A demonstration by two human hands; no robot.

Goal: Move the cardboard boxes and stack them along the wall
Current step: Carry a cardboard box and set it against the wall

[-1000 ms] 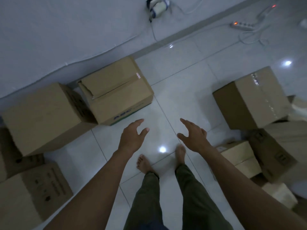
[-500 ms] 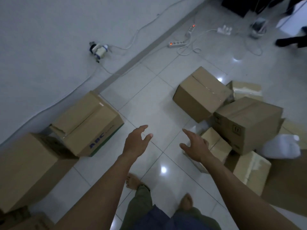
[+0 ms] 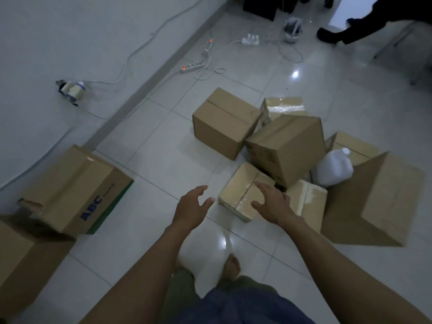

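Left hand (image 3: 190, 206), right hand (image 3: 272, 203) empty, fingers spread; seven boxes (image 3: 224, 122) piled, two by wall (image 3: 35, 31).

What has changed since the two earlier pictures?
The view swung from the wall toward the pile of boxes. The right hand now hovers over the small taped box, the left hand beside it. Nothing was gripped; both hands stay open. The ABC box stays by the wall.

Single head cam, steep down onto floor (image 3: 145, 160)
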